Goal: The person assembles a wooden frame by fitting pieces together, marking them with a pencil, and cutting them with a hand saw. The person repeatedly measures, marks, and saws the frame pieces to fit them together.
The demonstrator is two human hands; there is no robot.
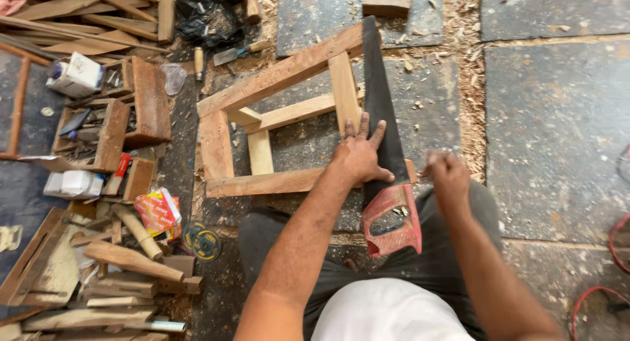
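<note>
The saw (387, 150) lies across the wood frame (275, 118), blade pointing away, red handle toward the person. The left hand (359, 156) presses flat, fingers spread, on the blade; the right hand (448, 173), loosely closed and empty, hovers just right of the handle.

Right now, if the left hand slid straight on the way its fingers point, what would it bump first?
The left hand lies on the saw blade, fingers pointing up along it. It would probably meet the upright wooden slat of the frame first, though depth is unclear.
</note>
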